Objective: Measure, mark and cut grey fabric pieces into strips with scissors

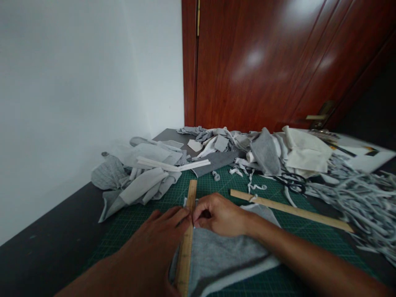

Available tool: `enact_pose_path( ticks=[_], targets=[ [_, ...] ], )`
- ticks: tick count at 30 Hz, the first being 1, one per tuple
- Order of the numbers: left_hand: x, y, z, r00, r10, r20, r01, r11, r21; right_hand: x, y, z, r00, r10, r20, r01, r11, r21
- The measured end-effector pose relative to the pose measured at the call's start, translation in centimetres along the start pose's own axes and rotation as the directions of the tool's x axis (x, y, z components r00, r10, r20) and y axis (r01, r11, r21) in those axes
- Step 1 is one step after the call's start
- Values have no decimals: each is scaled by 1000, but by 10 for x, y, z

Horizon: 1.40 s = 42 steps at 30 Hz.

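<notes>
The left hand (156, 237) lies with fingers extended across a wooden ruler (185, 266). The right hand (224, 216) is curled in a pinch at its edge; what sits between the fingertips is too small to tell. Beneath the ruler, grey cloth (225, 258) lies on a green mat (120, 243). Farther right are a second ruler (293, 211), scissors (295, 184) and tangled strips (361, 202), on a dark surface (62, 231).

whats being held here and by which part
The left hand presses the nearer wooden ruler down partway along, not gripping it. The right hand seems pinched beside it; whether it holds anything can't be told.
</notes>
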State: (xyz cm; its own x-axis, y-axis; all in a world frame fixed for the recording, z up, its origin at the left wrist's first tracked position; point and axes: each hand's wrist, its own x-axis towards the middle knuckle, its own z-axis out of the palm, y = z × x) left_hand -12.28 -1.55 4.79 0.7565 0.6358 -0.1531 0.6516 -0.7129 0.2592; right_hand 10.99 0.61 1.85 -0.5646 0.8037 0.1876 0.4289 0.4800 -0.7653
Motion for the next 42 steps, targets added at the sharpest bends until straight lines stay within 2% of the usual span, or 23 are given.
enact_pose_path(
  ticks=[6, 12, 19, 23, 27, 31, 33, 36, 38, 42],
  targets=[
    [-1, 0, 2, 1000, -5, -21, 5, 1000, -9, -2, -4, -1, 985, -104, 136, 109, 994, -29],
    [-1, -1, 3, 1000, 3, -25, -3, 1000, -10, -3, -6, 5, 977, -151, 149, 169, 978, -123],
    [-1, -3, 4, 1000, 1, -8, 0, 1000, 25, -8, -8, 11, 957, -200, 212, 230, 965, -129],
    [0, -3, 4, 999, -15, -31, 16, 999, 33, -8, -10, 11, 968, -198, 154, 226, 954, -197],
    [-1, -2, 5, 1000, 2, -30, -1, 1000, 25, -2, -5, 6, 990, -140, 14, 138, 952, -274],
    [-2, -5, 7, 1000, 2, -23, -1, 1000, 13, 2, 1, -1, 989, -116, -89, 87, 956, -280],
    [-1, -6, 8, 1000, 3, -7, -3, 1000, 5, 1, 1, -2, 990, -130, -53, 112, 961, -253],
    [-1, -4, 7, 1000, -6, -7, 6, 1000, -10, -3, -2, 1, 978, -185, 93, 200, 962, -186],
    [-1, -2, 5, 1000, -22, -10, 22, 1000, -8, -3, -3, 3, 971, -199, 135, 221, 959, -176],
    [-6, 2, -1, 999, -40, 0, 40, 999, 10, 5, 2, 1, 989, -147, 22, 147, 951, -270]
  ],
)
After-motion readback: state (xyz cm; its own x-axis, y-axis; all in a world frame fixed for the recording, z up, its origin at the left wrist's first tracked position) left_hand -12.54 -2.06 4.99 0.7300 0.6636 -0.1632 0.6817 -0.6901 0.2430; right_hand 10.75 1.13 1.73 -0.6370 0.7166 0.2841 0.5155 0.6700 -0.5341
